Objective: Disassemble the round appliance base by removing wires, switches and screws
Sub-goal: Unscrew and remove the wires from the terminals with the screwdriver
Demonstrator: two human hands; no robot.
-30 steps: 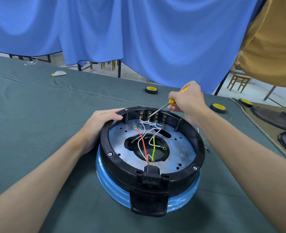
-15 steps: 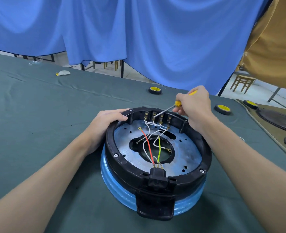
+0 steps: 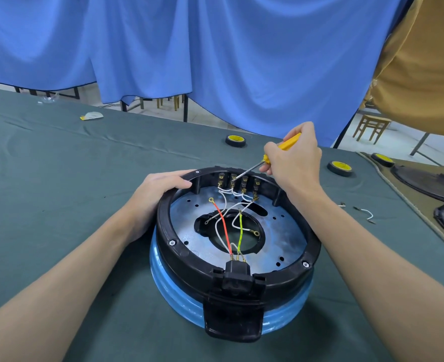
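Curtains (image 3: 215, 61) of blue cloth hung behind the counter (image 3: 59, 192), which was covered in dark green fabric. Near the front middle of the counter sat the base (image 3: 168, 278), round, blue at the side and topped by a black ring that framed a metal plate (image 3: 281, 236) with a large hole in its middle.

The hands were apart, one on each side of the base. The left hand (image 3: 155, 192) gripped the ring's far left rim, fingers curled over its edge. The right hand (image 3: 296, 163), raised above the far right rim, held a yellow-handled screwdriver (image 3: 266, 159) whose tip slanted down to the second from the left in a row of four terminals (image 3: 244, 182) on the far inner wall.

A black socket (image 3: 237, 278) was set in the near rim. Three tape rolls (image 3: 235, 140) lay well beyond the base. White wires (image 3: 223, 197) looped from the terminals toward the hole; a red wire (image 3: 223, 226) and a yellow-green wire (image 3: 240, 235) rose from the socket, each with its far end loose over the plate. A loose wire (image 3: 367, 212) lay on the counter to the right. Small screws (image 3: 172, 242) sat in the ring.
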